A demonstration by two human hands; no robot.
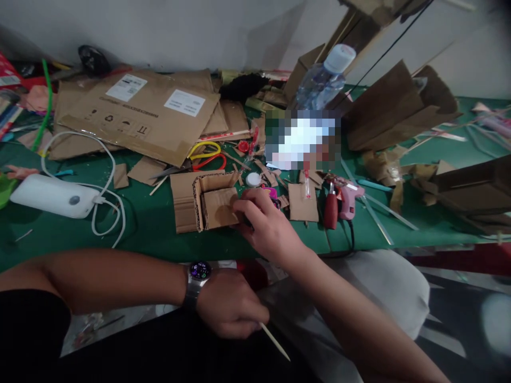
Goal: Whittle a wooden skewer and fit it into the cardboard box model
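My left hand (pixel 233 304), a watch on its wrist, is held low in front of the table edge. Its fingers are closed around a thin pointed wooden stick (pixel 275 342), whose free end points down to the right. On the table stands a small cardboard structure (pixel 198 205) with upright walls on a flat base. My right hand (pixel 265 226) pinches the right edge of its front cardboard piece (pixel 219 207); the thumb is partly hidden. Just behind that hand sits a white bottle cap (pixel 253 180). Scissors with yellow and red handles (pixel 207 158) lie behind the structure.
A pink glue gun (pixel 348 201) and a red-handled tool (pixel 331 208) lie to the right. A white power bank (pixel 51 197) with a cable is at left. Flattened cardboard (pixel 139 117), a water bottle (pixel 321 80) and a cardboard box (pixel 393 109) stand behind.
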